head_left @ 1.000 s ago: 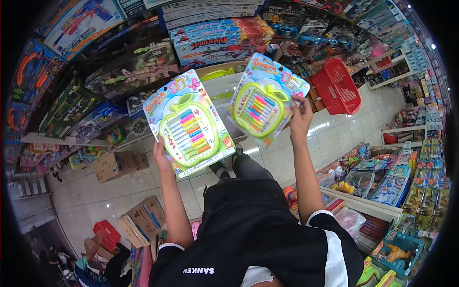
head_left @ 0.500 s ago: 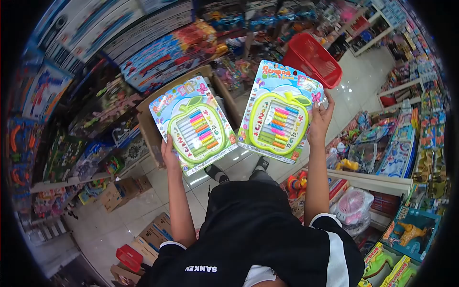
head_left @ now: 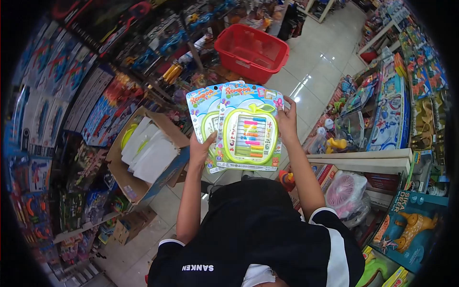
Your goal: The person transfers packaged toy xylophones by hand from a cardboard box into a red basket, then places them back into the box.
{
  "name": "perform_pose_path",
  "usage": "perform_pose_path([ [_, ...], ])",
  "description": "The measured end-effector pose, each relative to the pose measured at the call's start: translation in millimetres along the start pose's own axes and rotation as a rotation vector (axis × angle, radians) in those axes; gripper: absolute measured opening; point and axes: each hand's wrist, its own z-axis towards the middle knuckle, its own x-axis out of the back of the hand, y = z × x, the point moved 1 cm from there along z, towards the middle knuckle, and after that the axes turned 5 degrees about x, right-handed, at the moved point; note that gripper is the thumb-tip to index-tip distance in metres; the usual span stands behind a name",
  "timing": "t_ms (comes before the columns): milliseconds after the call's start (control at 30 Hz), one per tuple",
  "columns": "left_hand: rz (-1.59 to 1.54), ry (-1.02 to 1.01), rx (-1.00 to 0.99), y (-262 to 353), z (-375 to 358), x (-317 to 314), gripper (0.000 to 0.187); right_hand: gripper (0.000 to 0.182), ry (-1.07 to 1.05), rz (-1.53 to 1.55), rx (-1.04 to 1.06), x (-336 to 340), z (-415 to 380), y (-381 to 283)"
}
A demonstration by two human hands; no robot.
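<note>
Two carded toy abacuses, each with a green apple-shaped frame and coloured beads, are held up in front of me. The right-hand abacus pack [head_left: 251, 136] overlaps most of the other abacus pack [head_left: 198, 107], whose left strip and top still show. My left hand [head_left: 201, 148] grips the rear pack near its lower left, the thumb lying across the front near where the two cards meet. At the upper right edge of the front pack, my right hand [head_left: 288, 123] is closed around the card.
An open cardboard box [head_left: 138, 148] with white-backed packs inside stands on the left. Beyond the abacuses sits a red plastic basket [head_left: 253, 52] on the tiled floor [head_left: 311, 67]. Toy shelves line both sides; a bagged pink fan [head_left: 346, 191] and a deer toy box [head_left: 411, 229] are at right.
Both packs have come together, the left one sliding behind the right one. My view has turned, so the cardboard box and its contents now show, and the red basket appears further left.
</note>
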Motion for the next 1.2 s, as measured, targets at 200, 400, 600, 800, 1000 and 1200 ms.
perform_pose_path([
  [200, -0.083, -0.036, 0.035, -4, 21, -60, 0.043, 0.047, 0.003, 0.007, -0.079, 53, 13, -7],
  [400, -0.090, 0.013, 0.030, -6, 46, -80, 0.042, 0.057, -0.146, -0.171, -0.097, 69, 15, 3],
  [600, -0.021, 0.034, 0.035, -8, 90, -82, 0.040, 0.050, -0.164, -0.136, -0.263, 61, 28, 15],
  [800, -0.051, 0.063, 0.025, 1, 184, -78, 0.038, 0.045, 0.015, -0.018, -0.069, 68, 100, 17],
  [1000, -0.109, 0.093, 0.030, 42, 295, -68, 0.038, 0.041, 0.289, -0.115, 0.042, 71, 179, -1],
  [1200, -0.262, 0.014, 0.005, 71, 378, -70, 0.039, 0.047, 0.536, -0.236, 0.186, 77, 222, 12],
])
